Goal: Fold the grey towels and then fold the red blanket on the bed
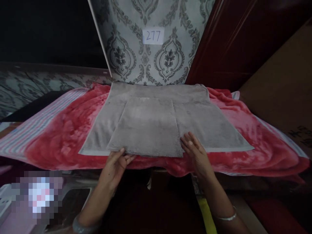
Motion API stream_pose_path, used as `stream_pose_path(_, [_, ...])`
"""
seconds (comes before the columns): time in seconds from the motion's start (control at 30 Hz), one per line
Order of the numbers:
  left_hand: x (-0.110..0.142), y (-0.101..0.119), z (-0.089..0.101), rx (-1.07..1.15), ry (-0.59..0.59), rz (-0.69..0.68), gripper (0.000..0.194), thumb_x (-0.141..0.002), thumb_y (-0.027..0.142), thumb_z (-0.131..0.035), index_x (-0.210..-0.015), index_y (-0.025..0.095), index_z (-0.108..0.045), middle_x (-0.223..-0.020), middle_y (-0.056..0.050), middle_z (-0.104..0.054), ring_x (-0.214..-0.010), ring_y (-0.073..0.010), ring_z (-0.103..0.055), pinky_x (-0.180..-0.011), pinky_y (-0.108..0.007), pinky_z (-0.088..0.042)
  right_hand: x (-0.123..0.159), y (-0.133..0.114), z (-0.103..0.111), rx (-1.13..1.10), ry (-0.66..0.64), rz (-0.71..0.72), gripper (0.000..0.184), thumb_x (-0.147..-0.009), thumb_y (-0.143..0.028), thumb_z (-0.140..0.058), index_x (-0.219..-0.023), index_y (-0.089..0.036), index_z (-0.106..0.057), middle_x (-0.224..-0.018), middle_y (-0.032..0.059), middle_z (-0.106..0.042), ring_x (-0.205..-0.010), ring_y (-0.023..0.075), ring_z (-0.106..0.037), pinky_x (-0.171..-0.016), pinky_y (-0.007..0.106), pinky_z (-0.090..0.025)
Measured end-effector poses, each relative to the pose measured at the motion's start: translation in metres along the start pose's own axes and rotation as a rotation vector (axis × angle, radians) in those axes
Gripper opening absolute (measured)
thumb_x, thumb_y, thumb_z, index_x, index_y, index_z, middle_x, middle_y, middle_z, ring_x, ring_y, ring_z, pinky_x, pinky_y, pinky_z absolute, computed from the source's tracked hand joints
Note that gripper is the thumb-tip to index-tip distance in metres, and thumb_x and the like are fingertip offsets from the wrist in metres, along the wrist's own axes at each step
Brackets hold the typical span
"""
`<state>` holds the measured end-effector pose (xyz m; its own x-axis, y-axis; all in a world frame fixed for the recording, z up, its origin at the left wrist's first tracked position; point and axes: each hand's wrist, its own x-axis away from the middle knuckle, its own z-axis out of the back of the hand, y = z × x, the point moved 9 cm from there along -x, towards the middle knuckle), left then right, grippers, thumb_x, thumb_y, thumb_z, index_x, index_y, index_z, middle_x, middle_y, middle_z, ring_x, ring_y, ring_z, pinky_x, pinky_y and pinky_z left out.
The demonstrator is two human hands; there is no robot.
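Mostly flat: smaller gray cloth (148, 126) on larger gray cloth (207, 125), front edges uneven.
Near the front edge of the red blanket (158, 163), your left hand (113, 169) pinches its corner; your open right hand (198, 156) touches its side.

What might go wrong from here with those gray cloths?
The smaller gray cloth could skew or wrinkle if the left hand and right hand, at its near corners, move unevenly. It might also drag the larger gray cloth beneath it. The rumpled red blanket underneath seems soft, so it may shift too.
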<state>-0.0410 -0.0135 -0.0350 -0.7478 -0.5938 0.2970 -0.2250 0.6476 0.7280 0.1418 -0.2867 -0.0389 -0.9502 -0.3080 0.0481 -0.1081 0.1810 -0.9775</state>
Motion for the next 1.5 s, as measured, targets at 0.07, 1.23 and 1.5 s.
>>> stream_pose_path(0.07, [0.001,-0.006,-0.007,0.018,-0.009,-0.018,0.02,-0.068,0.022,-0.082,-0.083,0.023,-0.069,-0.104,-0.002,-0.077,-0.1,-0.0241,-0.072,-0.099,-0.046,-0.057,0.001,0.001,-0.005,-0.008,-0.036,-0.039,0.083,-0.08,-0.063,-0.072,-0.151,-0.03,-0.045,-0.156,0.0113,-0.044,-0.14,0.028,-0.047,-0.117,0.047,-0.039])
stream_pose_path(1.23, [0.017,-0.07,-0.063,0.036,-0.04,0.191,0.033,-0.073,0.024,-0.082,-0.101,0.017,-0.065,-0.102,-0.009,-0.077,-0.086,-0.0274,-0.075,-0.077,-0.041,-0.064,-0.051,-0.009,-0.009,0.199,-0.116,-0.013,0.082,-0.068,-0.044,-0.071,-0.145,-0.023,-0.051,-0.107,0.0059,-0.071,-0.101,0.0268,-0.066,-0.091,0.042,-0.053])
stream_pose_path(1.5, [0.053,-0.101,-0.055,-0.272,-0.472,0.546,0.047,-0.089,0.058,-0.061,-0.089,0.013,-0.074,-0.096,-0.021,-0.077,-0.082,-0.0295,-0.076,-0.063,-0.034,-0.057,-0.046,-0.05,-0.03,0.768,-0.145,0.553,0.055,-0.088,-0.047,-0.056,-0.138,-0.024,-0.061,-0.146,0.0119,-0.054,-0.137,0.0313,-0.047,-0.117,0.055,-0.033])
